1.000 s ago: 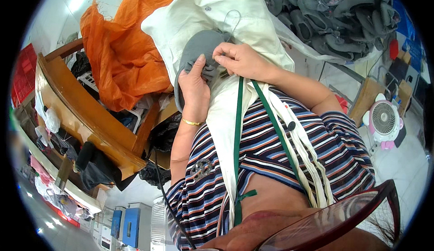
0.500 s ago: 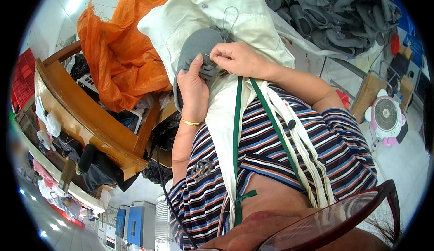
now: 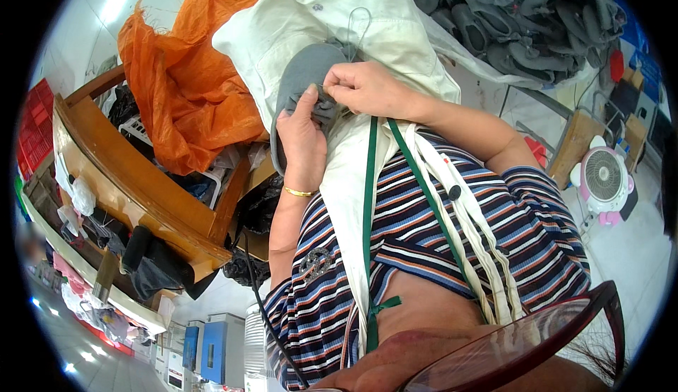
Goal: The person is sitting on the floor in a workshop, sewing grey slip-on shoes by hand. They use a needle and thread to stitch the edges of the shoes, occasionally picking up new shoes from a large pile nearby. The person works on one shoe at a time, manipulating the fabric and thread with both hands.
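A grey cloth shoe with a gathered bow rests on the white apron over my lap, sole side turned up to the left. My left hand grips its edge, thumb pressed on top beside the bow. Close by the thumb, my right hand is closed in a pinch on a thin needle, mostly hidden by the fingers. A loop of dark thread lies over the apron beyond the shoe.
Many grey shoes are heaped at the far right. An orange sack drapes beside a wooden frame on the left. A small white and pink fan stands on the right, near a wooden board.
My right hand has shifted slightly left, its fingertips now against the shoe near my left thumb. My left hand and the shoe have stayed nearly still.
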Available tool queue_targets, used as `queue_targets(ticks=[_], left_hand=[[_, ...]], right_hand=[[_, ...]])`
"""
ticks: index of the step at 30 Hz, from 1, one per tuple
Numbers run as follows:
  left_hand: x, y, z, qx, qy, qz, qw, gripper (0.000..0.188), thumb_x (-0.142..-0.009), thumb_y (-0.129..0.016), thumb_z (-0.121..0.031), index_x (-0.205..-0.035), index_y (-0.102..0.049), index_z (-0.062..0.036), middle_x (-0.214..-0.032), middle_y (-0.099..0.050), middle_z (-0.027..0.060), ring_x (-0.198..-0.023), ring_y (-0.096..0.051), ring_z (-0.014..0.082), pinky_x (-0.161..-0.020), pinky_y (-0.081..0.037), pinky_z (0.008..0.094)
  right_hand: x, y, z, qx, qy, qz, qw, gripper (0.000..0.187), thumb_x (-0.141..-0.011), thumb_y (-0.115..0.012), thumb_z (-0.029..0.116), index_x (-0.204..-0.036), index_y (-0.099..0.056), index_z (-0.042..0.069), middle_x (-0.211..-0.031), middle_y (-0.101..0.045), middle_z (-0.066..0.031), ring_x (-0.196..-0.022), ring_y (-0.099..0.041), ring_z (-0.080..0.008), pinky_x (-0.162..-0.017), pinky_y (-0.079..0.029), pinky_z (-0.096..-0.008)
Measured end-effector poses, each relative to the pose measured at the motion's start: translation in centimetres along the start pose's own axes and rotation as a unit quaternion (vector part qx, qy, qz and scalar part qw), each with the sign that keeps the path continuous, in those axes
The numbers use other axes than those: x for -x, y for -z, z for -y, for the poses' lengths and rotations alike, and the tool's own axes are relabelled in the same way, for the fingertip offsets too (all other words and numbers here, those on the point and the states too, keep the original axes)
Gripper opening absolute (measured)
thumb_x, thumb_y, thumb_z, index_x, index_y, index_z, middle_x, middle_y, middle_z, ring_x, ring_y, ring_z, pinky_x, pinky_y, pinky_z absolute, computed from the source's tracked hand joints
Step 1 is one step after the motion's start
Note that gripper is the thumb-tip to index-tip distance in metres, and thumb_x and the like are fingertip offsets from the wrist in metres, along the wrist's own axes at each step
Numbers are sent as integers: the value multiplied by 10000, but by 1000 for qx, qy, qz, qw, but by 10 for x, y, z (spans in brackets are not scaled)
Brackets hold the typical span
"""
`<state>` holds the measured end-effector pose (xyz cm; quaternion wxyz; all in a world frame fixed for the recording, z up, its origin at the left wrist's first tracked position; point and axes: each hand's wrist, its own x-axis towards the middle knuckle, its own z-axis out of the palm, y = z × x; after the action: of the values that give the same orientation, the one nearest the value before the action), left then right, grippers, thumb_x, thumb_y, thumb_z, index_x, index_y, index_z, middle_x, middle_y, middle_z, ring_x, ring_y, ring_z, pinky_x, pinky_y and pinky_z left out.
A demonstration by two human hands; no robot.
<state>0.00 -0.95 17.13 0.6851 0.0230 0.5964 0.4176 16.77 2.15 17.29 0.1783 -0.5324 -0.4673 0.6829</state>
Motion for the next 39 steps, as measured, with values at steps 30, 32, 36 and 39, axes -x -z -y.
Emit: queue_targets(ticks=[30,32,36,39], left_hand=[[5,-5,4,-5,-6,3,1000,177,-917,-698,-98,-1071,-631,-42,-997,-675,38,-872,-613,95,-760,-474,237],[3,-5,3,0,1,0,1000,174,-910,-705,-97,-1057,-628,-46,-983,-671,35,-863,-610,94,-748,-470,235],[-5,-1,6,4,-3,-16,1000,165,-894,-718,-96,-1021,-621,-54,-959,-662,29,-849,-608,102,-747,-474,243],[-4,-6,2,14,3,-24,1000,161,-889,-715,-84,-1014,-618,-54,-947,-659,26,-841,-608,110,-754,-481,254]], right_hand=[[0,5,-16,101,129,-19,986,170,-946,-593,180,-1014,-621,27,-759,-659,-80,-631,-600,-170,-608,-481,-306],[0,3,-18,114,147,-33,982,165,-934,-584,195,-991,-620,44,-793,-670,-141,-693,-638,-302,-637,-505,-382],[1,0,-24,131,179,-51,974,151,-939,-572,203,-982,-607,62,-804,-669,-173,-746,-656,-383,-648,-513,-444],[3,1,-28,163,178,-42,970,149,-953,-578,159,-1065,-598,63,-837,-679,-139,-735,-674,-319,-652,-517,-369]])
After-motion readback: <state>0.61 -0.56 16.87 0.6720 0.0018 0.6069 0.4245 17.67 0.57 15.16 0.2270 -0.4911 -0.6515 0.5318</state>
